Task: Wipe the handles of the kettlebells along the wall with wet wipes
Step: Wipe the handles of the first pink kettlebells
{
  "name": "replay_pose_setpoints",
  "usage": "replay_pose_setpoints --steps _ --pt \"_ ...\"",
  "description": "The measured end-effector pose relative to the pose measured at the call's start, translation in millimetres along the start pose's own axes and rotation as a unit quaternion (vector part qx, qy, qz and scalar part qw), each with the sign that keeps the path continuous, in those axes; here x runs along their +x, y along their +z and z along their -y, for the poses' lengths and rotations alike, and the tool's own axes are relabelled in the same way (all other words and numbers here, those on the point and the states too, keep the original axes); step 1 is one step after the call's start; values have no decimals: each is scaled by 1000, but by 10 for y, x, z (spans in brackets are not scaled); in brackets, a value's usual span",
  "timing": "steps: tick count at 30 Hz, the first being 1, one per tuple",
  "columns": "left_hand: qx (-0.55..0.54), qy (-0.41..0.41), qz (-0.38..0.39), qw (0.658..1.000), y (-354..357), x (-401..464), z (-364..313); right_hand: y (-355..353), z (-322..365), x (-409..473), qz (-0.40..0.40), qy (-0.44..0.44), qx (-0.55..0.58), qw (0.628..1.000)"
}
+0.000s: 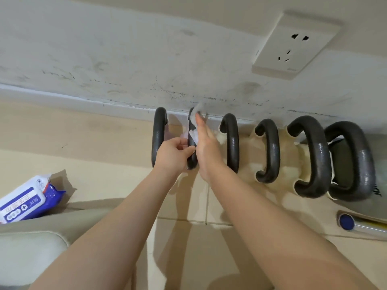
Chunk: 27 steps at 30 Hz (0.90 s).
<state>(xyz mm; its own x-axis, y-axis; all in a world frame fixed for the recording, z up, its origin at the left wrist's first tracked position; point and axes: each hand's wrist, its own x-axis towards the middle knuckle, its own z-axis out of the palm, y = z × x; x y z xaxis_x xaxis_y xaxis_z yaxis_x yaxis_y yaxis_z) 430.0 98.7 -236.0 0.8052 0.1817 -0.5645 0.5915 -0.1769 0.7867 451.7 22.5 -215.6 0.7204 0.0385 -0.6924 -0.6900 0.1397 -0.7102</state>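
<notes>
Several kettlebells with dark handles stand in a row along the wall. On the second handle from the left (191, 162) lies a white wet wipe (193, 133), draped over its upper part. My left hand (174, 154) holds this handle low down, thumb and fingers curled round it and touching the wipe's edge. My right hand (206, 143) lies along the handle's right side, fingers stretched out and pressing the wipe against it near the wall. The leftmost handle (158, 135) is just left of my left hand; the third handle (232, 141) is just right of my right hand.
A blue and white pack of wet wipes (27, 200) lies on the floor at the left. A wall socket (293, 46) is above the row at the right. A blue-capped tube (356, 223) lies on the floor at the right. A pale cushion edge (27, 248) is at lower left.
</notes>
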Motion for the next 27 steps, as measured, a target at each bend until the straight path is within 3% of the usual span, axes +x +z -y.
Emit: replay_pose_setpoints --steps 9,14,18,23,27 --pt "-12 33 3 999 31 -23 90 -57 -69 162 -113 -110 -97 983" --pt "-30 34 8 999 26 -89 56 -78 -491 -29 -47 -113 -138 983" --pt "-47 49 -24 997 87 -148 149 -153 -451 -89 34 -80 -49 995" --pt "-78 52 -43 995 139 -173 196 -159 -384 -97 9 -109 17 994" --pt "-95 55 -43 993 128 -137 200 -288 -689 -240 -6 -77 -16 997"
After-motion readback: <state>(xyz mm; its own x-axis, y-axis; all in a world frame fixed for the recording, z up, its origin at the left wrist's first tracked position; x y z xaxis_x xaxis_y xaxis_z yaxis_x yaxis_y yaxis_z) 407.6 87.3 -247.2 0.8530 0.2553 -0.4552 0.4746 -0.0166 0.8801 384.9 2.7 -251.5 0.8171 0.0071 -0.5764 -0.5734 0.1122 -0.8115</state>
